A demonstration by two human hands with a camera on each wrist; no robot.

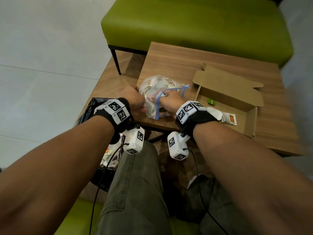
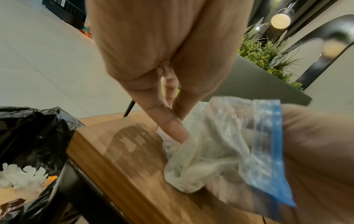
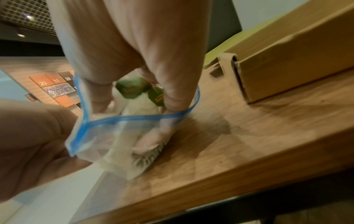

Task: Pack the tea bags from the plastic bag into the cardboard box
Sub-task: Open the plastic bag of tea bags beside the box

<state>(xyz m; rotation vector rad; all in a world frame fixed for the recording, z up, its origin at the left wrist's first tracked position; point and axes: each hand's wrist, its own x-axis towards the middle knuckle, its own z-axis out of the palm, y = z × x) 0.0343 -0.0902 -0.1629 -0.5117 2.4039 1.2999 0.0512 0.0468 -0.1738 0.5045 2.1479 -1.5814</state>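
Observation:
A clear plastic bag point(image 1: 157, 92) with a blue zip edge lies on the small wooden table point(image 1: 169, 61), stuffed with tea bags. My left hand point(image 1: 135, 100) pinches the bag's left rim; in the left wrist view its fingertips point(image 2: 172, 128) press the plastic point(image 2: 220, 144). My right hand point(image 1: 169, 99) is inside the bag's mouth. In the right wrist view its fingers point(image 3: 168, 98) curl round a tea bag with green tags point(image 3: 134, 89). The open cardboard box point(image 1: 237, 99) lies to the right, holding a few tea bags point(image 1: 228, 117).
A black bin bag point(image 1: 94, 112) with rubbish stands left of the table, below my left wrist. A green bench point(image 1: 194, 22) runs behind the table. The box's lid flap point(image 1: 225, 78) lies open toward the bench. My knees are under the table's near edge.

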